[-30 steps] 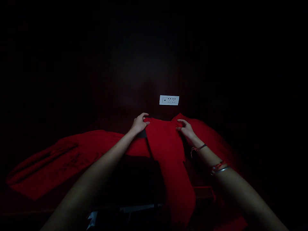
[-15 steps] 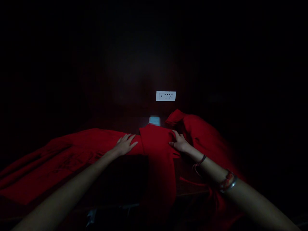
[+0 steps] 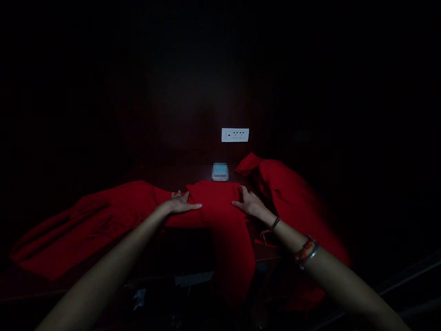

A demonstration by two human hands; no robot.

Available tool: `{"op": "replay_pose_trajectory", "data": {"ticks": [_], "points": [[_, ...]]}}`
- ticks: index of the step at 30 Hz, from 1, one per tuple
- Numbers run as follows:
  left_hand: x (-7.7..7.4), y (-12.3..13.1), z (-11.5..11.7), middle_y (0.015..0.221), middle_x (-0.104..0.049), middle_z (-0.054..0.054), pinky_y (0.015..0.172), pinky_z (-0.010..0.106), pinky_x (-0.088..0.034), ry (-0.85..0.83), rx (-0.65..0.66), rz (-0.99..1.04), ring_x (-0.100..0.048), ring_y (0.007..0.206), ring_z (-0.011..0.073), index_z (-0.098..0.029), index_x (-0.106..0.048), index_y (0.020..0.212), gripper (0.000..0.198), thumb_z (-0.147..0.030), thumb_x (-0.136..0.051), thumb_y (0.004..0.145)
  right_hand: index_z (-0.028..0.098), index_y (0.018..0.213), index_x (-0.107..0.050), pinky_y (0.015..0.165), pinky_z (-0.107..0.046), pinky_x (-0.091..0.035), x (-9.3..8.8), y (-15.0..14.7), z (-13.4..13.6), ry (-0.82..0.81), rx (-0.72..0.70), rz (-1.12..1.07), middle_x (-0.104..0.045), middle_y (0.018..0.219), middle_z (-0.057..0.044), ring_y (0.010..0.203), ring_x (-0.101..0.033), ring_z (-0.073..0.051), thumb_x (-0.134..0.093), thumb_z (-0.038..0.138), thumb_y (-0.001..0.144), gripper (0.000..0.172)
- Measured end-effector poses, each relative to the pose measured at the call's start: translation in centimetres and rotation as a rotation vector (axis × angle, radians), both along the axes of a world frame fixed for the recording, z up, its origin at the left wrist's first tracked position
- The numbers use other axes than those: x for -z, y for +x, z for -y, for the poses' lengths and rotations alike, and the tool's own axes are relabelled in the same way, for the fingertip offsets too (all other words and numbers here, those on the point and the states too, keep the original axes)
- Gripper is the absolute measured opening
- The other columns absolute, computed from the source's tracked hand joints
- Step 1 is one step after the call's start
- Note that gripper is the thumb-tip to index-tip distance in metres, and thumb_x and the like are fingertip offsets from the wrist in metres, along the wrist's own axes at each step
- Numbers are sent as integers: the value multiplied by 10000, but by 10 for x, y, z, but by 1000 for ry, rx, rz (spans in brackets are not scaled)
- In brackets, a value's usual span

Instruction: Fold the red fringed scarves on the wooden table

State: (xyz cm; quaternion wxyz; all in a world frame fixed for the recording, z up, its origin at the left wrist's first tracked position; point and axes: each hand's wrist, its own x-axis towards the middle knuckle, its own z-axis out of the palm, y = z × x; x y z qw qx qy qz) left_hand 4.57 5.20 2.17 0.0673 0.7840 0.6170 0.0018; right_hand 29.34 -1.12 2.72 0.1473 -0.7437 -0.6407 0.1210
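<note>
A long red cloth (image 3: pixel 225 211) lies folded across the dark surface, one length hanging over the front edge. My left hand (image 3: pixel 179 203) rests at the left side of the fold, thumb stretched over the cloth and fingers spread; a ring shows on one finger. The cloth's raised corner is beside those fingertips. At the right side of the fold, my right hand (image 3: pixel 248 202) touches the cloth with thumb and fingers apart. To the left, the red fabric spreads out with dark markings (image 3: pixel 113 223).
A heap of red fabric (image 3: pixel 292 193) lies to the right and hangs down. Behind the fold stands a small lit, blurred-out object (image 3: pixel 220 171). A white socket plate (image 3: pixel 234 134) is on the dark wall. Pale objects (image 3: pixel 139 299) show dimly below the edge.
My left hand has turned, its thumb now reaching onto the folded part. The fold's left edge has shifted left and looks wider. My right hand has moved slightly left.
</note>
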Motion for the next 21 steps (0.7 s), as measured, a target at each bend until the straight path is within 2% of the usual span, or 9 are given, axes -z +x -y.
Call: {"op": "replay_pose_trajectory", "data": {"ticks": [2, 5, 9, 11, 13, 15, 18, 20, 21], "points": [[3, 7, 3, 1226, -375, 236, 845, 399, -339, 30, -54, 66, -363, 1116, 342, -49, -313, 1253, 882, -699, -281, 659, 155, 1261, -230, 767, -335, -374, -1, 0, -5, 1, -3, -5, -498, 1064, -173, 959, -499, -261, -518, 475, 676, 726], [6, 20, 9, 1192, -415, 232, 830, 379, -351, 59, -56, 149, -416, 1079, 309, -38, -235, 1279, 801, -625, -235, 734, 138, 1220, -291, 749, -309, -389, -2, 3, -22, -12, 29, -128, -513, 1064, -166, 946, -508, -252, -591, 399, 629, 712], [9, 37, 12, 1314, -256, 186, 840, 526, -281, -64, -29, 94, -204, 1181, 393, -164, -135, 1324, 785, -632, -287, 712, 150, 1139, -387, 711, -243, -408, -2, 6, -44, -17, 112, -273, -525, 1064, -114, 917, -523, -200, -634, 188, 558, 633], [11, 42, 8, 1350, -176, 153, 837, 590, -225, -116, -66, 97, -104, 1189, 428, -216, -72, 1330, 853, -693, -293, 658, 172, 1157, -358, 682, -217, -416, -1, 8, -49, 42, 133, -330, -531, 1053, -78, 877, -539, -161, -591, 174, 596, 608], [12, 43, 3, 1368, -121, 132, 847, 605, -189, -116, -115, 125, -69, 1189, 436, -237, -12, 1328, 908, -735, -282, 618, 186, 1178, -323, 667, -202, -418, -3, 10, -49, 118, 167, -378, -531, 1048, -56, 849, -546, -135, -553, 184, 641, 584], [11, 45, 3, 1373, -101, 127, 862, 596, -176, -63, -176, 136, -66, 1195, 427, -241, 3, 1326, 884, -728, -257, 635, 179, 1188, -315, 679, -210, -414, -7, 12, -44, 135, 169, -316, -521, 1053, -69, 862, -541, -144, -556, 192, 651, 589], [8, 48, 19, 1329, -217, 170, 874, 541, -214, 113, -190, 105, -163, 1189, 400, -210, -93, 1327, 789, -664, -255, 702, 162, 1191, -344, 717, -246, -399, -15, 13, -24, 112, 78, -55, -469, 1105, -127, 906, -522, -187, -581, 264, 657, 593], [6, 50, 39, 1241, -332, 195, 859, 475, -276, 253, -101, 84, -293, 1132, 366, -160, -222, 1299, 726, -614, -281, 736, 156, 1134, -426, 718, -251, -392, -18, 16, -1, 150, -14, 84, -476, 1092, -134, 895, -525, -190, -521, 307, 715, 455], [5, 51, 49, 1185, -383, 190, 843, 435, -308, 301, -8, 79, -351, 1087, 340, -141, -284, 1272, 693, -588, -312, 743, 155, 1067, -487, 705, -247, -390, -18, 18, 12, 156, -56, 137, -510, 1046, -124, 874, -532, -185, -484, 300, 742, 355]]}}
